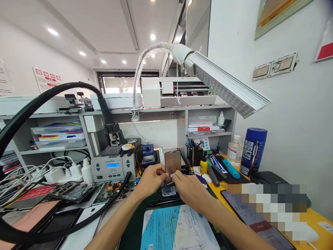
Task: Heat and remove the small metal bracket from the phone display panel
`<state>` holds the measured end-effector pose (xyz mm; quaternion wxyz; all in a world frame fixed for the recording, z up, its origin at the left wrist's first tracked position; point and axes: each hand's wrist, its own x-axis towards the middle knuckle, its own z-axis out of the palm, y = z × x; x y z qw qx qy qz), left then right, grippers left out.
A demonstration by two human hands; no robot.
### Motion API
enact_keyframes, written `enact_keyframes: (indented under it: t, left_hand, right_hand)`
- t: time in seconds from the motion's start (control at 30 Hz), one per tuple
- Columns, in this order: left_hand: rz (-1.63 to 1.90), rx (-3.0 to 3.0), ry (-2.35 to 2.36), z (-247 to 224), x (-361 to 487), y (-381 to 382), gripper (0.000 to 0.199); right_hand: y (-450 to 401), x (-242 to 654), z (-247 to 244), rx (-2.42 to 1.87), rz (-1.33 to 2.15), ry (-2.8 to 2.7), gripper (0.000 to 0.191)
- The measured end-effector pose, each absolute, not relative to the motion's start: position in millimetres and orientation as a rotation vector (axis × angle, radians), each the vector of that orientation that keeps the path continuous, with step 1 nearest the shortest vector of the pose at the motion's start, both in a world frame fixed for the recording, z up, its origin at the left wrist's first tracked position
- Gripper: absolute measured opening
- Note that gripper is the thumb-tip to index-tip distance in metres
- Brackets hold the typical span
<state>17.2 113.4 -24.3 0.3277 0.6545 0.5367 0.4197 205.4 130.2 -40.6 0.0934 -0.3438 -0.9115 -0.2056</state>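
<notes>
A dark phone-sized panel [172, 162] stands upright near the middle of the bench, a small notch at its top edge. My left hand [154, 178] is at its lower left edge, thumb and fingers pinched together. My right hand [187, 185] holds the lower right part, fingertips by a small white label. Just below the hands lies a small dark item with a clear, bluish surface [168, 191]. Nearer to me, a blue and white printed pad [179, 227] rests on the dark green mat [132, 222].
A soldering station [110, 169] and a black hose [85, 224] are on the left, beside opened phones [73, 191]. Overhead hangs a lamp [226, 83]. On the right stand a blue can [253, 151], a yellow bottle [203, 166] and a large phone [249, 215].
</notes>
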Motion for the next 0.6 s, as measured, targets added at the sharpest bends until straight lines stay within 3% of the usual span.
enact_keyframes:
  t: [0.2, 0.6]
  left_hand:
    - [1.109, 1.699, 1.393, -24.4, 12.3, 102.8, 0.029]
    - [1.145, 1.621, 1.347, -35.3, 7.3, 109.0, 0.03]
  right_hand:
    - [131.2, 201.6, -52.4, -0.926, -0.672, -2.684, 0.022]
    - [136.0, 198.0, -53.9, -0.879, -0.645, -2.648, 0.011]
